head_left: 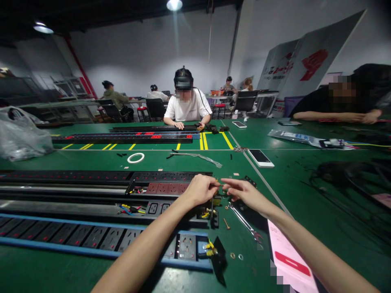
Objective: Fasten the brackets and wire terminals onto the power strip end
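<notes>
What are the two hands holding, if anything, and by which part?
It cannot be told: the left hand and right hand nearly meet, and anything there is too small to identify.

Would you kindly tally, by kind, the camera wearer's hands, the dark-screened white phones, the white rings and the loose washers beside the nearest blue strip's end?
Hands: 2 (left hand, right hand)
White phones: 2 (nearer phone, farther phone)
White rings: 1 (white ring)
Washers: 2 (gold-coloured washer, silvery washer)
Total: 7
</notes>
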`<action>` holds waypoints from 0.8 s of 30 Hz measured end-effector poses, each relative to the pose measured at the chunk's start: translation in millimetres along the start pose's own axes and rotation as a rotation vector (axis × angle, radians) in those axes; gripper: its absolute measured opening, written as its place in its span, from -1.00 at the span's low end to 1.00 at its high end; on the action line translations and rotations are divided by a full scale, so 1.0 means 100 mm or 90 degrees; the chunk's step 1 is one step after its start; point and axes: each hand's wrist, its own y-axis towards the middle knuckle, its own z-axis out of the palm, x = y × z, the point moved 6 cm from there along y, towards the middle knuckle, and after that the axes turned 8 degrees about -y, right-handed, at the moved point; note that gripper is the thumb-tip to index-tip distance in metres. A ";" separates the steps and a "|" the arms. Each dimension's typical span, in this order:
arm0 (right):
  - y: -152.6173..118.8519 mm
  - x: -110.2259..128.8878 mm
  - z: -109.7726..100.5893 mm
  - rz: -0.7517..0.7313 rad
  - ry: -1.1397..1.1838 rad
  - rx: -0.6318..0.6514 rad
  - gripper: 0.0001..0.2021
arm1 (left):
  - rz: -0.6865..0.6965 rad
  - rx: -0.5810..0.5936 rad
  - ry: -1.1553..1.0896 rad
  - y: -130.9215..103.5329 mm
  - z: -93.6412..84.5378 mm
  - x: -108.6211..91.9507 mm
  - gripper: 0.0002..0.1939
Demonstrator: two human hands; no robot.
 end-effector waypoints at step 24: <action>0.06 -0.03 -0.30 0.066 -0.592 -0.112 -0.74 | 0.008 0.037 -0.040 0.00 0.05 0.05 -0.76</action>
